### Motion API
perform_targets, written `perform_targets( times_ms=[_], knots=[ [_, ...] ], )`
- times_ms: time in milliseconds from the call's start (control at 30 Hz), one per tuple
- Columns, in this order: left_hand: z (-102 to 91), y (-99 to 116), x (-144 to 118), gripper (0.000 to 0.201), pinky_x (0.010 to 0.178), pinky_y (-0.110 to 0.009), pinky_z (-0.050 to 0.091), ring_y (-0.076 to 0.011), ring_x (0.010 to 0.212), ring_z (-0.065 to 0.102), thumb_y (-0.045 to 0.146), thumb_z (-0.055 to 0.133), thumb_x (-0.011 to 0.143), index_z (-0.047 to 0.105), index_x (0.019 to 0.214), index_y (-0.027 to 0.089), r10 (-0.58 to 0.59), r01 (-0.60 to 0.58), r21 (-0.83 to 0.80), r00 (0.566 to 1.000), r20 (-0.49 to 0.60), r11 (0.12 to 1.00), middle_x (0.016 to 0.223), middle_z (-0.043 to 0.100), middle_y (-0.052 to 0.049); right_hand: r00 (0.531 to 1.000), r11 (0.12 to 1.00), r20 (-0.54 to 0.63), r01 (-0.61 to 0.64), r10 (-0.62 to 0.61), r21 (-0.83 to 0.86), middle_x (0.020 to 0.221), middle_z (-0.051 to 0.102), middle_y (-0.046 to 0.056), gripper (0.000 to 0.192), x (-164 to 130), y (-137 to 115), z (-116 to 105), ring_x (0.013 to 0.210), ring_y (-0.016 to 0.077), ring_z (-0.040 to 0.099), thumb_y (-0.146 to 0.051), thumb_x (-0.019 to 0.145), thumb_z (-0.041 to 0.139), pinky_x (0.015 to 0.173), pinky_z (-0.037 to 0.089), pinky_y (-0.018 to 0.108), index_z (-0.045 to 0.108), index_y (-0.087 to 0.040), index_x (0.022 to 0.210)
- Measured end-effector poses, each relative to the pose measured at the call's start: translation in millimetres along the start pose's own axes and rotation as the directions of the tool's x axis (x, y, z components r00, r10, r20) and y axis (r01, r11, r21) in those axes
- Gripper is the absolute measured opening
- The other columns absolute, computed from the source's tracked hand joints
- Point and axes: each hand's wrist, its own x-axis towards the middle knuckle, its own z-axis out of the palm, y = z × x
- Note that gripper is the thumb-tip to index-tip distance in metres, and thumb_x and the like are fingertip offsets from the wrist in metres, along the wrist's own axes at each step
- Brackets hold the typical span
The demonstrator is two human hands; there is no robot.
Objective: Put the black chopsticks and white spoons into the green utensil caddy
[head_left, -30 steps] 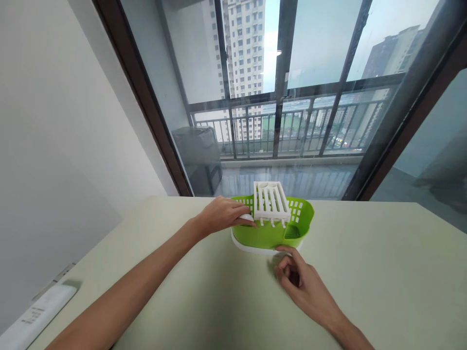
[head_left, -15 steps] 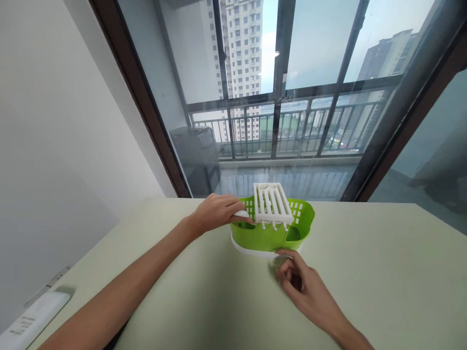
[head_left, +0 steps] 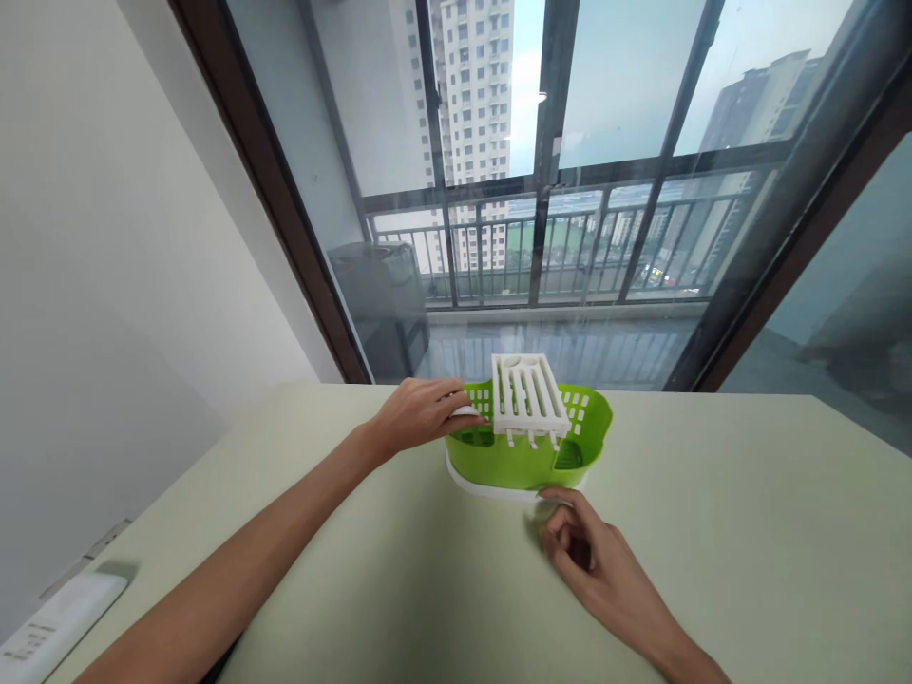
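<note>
A green slotted plastic basket (head_left: 523, 456) stands on a white base tray (head_left: 484, 486) on the pale table (head_left: 712, 551). A white slatted rack (head_left: 528, 399) lies across the basket's top. My left hand (head_left: 417, 413) is at the basket's left rim, its fingers closed on a small white object (head_left: 466, 412) over the left compartment. My right hand (head_left: 591, 551) rests on the table in front of the basket, fingers loosely curled, holding nothing, with a fingertip touching the tray's front edge.
A white remote-like device (head_left: 53, 627) lies at the table's near left edge. A large window with a dark frame (head_left: 285, 218) rises behind the table's far edge, with a balcony railing (head_left: 562, 247) beyond it. A white wall is on the left.
My left hand with the white object has drawn back slightly to the left along the basket's rim. The right hand has hardly moved.
</note>
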Motion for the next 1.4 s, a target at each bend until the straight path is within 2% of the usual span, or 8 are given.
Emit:
perform_targets(
  times_ms=[367, 633, 933, 1067, 1133, 1233, 1333, 1400],
  knots=[
    [14.6, -8.9, 1.4, 0.046, 0.048, -0.026, 0.025, -0.0109, 0.058, 0.055, 0.051, 0.048, 0.102, 0.062, 0.077, 0.016, -0.167, 0.168, 0.006, 0.985, -0.039, 0.986, 0.070, 0.062, -0.001, 1.000, 1.000, -0.005, 0.013, -0.013, -0.009, 0.078, 0.056, -0.004, 0.031, 0.4, -0.8, 0.7, 0.063, 0.0135, 0.051, -0.030, 0.094, 0.052, 0.058, 0.044, 0.025, 0.048, -0.025, 0.125],
    [20.5, -4.9, 6.2, 0.045, 0.059, -0.026, 0.036, -0.0140, 0.068, 0.059, 0.051, 0.049, 0.102, 0.067, 0.080, 0.016, -0.385, 0.376, -0.106, 0.919, -0.089, 0.921, 0.071, 0.064, -0.003, 1.000, 1.000, -0.020, 0.016, -0.017, -0.015, 0.076, 0.055, -0.004, 0.030, -0.3, -0.8, -0.4, 0.063, 0.0138, 0.052, -0.032, 0.094, 0.053, 0.057, 0.044, 0.024, 0.051, -0.025, 0.124],
    [22.6, -27.1, 15.4, 0.054, 0.056, -0.027, 0.032, -0.0127, 0.057, 0.048, 0.059, 0.051, 0.098, 0.058, 0.064, 0.017, -0.541, 0.520, -0.168, 0.832, -0.126, 0.838, 0.060, 0.054, 0.000, 1.000, 1.000, -0.008, 0.017, -0.018, -0.004, 0.077, 0.055, -0.004, 0.028, 0.8, -1.6, 0.2, 0.062, 0.0135, 0.050, -0.031, 0.094, 0.052, 0.057, 0.044, 0.024, 0.052, -0.025, 0.122],
    [11.5, -40.2, 15.8, 0.057, 0.055, -0.027, 0.029, -0.0117, 0.054, 0.043, 0.061, 0.055, 0.095, 0.051, 0.057, 0.018, -0.675, 0.652, -0.180, 0.725, -0.135, 0.736, 0.056, 0.049, 0.002, 1.000, 1.000, -0.017, 0.014, -0.014, -0.002, 0.077, 0.056, -0.003, 0.028, 1.7, -1.0, 1.3, 0.062, 0.0140, 0.052, -0.034, 0.095, 0.052, 0.057, 0.044, 0.025, 0.053, -0.025, 0.121],
    [1.4, -45.8, 14.6, 0.056, 0.055, -0.026, 0.030, -0.0118, 0.056, 0.044, 0.061, 0.056, 0.093, 0.055, 0.058, 0.017, -0.758, 0.727, -0.220, 0.637, -0.137, 0.651, 0.056, 0.052, 0.002, 1.000, 1.000, -0.022, 0.022, -0.021, 0.001, 0.075, 0.055, -0.004, 0.029, 1.9, -0.1, 1.7, 0.061, 0.0141, 0.051, -0.036, 0.094, 0.053, 0.056, 0.044, 0.025, 0.054, -0.025, 0.121],
    [-16.2, -48.7, 10.0, 0.057, 0.053, -0.024, 0.033, -0.0124, 0.056, 0.048, 0.065, 0.056, 0.089, 0.062, 0.060, 0.016, -0.905, 0.831, -0.364, 0.413, -0.105, 0.421, 0.055, 0.054, 0.001, 1.000, 1.000, -0.021, 0.022, -0.022, -0.007, 0.075, 0.054, -0.004, 0.029, 1.5, 1.1, 1.6, 0.061, 0.0142, 0.051, -0.037, 0.094, 0.054, 0.057, 0.044, 0.025, 0.053, -0.025, 0.121],
    [-34.6, -43.0, 0.2, 0.060, 0.046, -0.022, 0.033, -0.0116, 0.050, 0.047, 0.072, 0.057, 0.085, 0.063, 0.062, 0.016, -0.984, 0.822, -0.557, 0.172, 0.051, 0.115, 0.051, 0.052, 0.001, 1.000, 1.000, -0.007, 0.007, -0.007, -0.021, 0.076, 0.054, -0.003, 0.028, 0.8, 2.3, 0.6, 0.062, 0.0143, 0.050, -0.038, 0.096, 0.051, 0.057, 0.043, 0.025, 0.051, -0.025, 0.121],
    [-46.8, -35.6, -10.6, 0.061, 0.041, -0.022, 0.031, -0.0100, 0.044, 0.041, 0.074, 0.059, 0.081, 0.059, 0.061, 0.017, -0.979, 0.795, -0.606, 0.095, 0.182, -0.035, 0.049, 0.048, 0.002, 1.000, 1.000, 0.002, 0.002, -0.002, -0.028, 0.077, 0.054, -0.003, 0.029, 0.6, 3.9, -0.5, 0.063, 0.0144, 0.050, -0.039, 0.096, 0.050, 0.057, 0.043, 0.026, 0.050, -0.025, 0.122]
  ],
)
